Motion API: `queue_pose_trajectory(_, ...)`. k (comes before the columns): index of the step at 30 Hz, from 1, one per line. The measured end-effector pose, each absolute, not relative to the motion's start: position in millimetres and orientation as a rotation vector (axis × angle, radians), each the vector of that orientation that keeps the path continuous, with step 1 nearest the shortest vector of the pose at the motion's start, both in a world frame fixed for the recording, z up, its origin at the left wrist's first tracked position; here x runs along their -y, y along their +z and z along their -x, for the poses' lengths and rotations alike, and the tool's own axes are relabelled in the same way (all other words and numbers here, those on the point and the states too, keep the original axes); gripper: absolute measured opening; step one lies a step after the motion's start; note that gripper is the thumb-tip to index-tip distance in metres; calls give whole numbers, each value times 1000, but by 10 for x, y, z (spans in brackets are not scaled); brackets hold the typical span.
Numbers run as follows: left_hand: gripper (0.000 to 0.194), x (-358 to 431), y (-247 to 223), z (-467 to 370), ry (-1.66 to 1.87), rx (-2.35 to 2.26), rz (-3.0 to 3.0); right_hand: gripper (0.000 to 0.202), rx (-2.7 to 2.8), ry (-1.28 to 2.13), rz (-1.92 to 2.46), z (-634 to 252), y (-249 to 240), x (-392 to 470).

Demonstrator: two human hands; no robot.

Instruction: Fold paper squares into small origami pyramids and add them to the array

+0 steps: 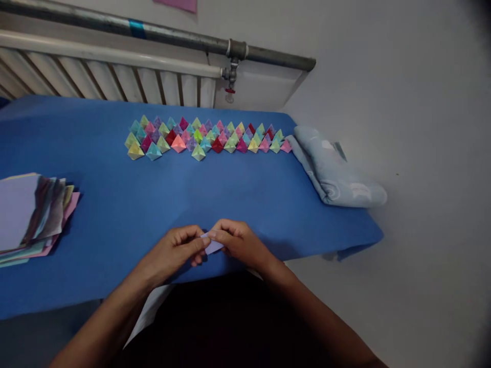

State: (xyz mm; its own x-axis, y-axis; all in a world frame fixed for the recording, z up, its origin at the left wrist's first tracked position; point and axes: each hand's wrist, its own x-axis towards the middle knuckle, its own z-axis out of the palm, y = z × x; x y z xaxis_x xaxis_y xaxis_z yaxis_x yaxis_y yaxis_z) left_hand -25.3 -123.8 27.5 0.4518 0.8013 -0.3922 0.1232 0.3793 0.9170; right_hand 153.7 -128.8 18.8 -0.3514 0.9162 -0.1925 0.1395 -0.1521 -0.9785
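Observation:
Near the front edge of the blue table, a small folded piece of lavender paper (pixel 214 247) is held between both hands. My left hand (pixel 184 246) pinches its left side with thumb and fingers. On the paper's upper right, my right hand (pixel 235 238) closes with its thumb near the left thumb. Part of the paper is hidden under the fingers. Farther back stand rows of small folded paper pieces (pixel 178 144) in many colours, pointed at the top.
A stack of coloured paper sheets (pixel 17 212) lies at the left of the blue tablecloth (pixel 126 209). At the right end is a folded light blue cloth (pixel 330 168). Behind the table are a white radiator (pixel 126 82) and a metal pipe (pixel 180 39) with a red valve.

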Motion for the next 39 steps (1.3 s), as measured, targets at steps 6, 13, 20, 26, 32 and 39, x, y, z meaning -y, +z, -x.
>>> queue_pose_trajectory(6, 33, 1220, 189, 200, 718, -1160, -767, 9, 1731, 745, 1239, -1596, 131, 1335)
queue_pose_trajectory(13, 31, 1159, 209, 136, 681, -1142, -663, 22, 2244, 240, 1050, -1634, -18, 1350)
queue_pose_trajectory(20, 20, 1177, 129, 282, 795, -1440, -1294, 24, 2320, 164, 1055, -1687, -121, 1298)
queue_pose_trajectory(26, 28, 1211, -7, 367, 809, -1092, -2264, 24, 2464, 165, 1083, -1728, -119, 1319)
queue_pose_trajectory(32, 26, 1208, -70, 391, 683, -1015, -2390, 25, 2503, 181, 1130, -1801, -82, 1412)
queue_pose_trajectory(39, 22, 1145, -94, 461, 670, -955, -2441, 19, 2459, 214, 1184, -1792, -64, 1413)
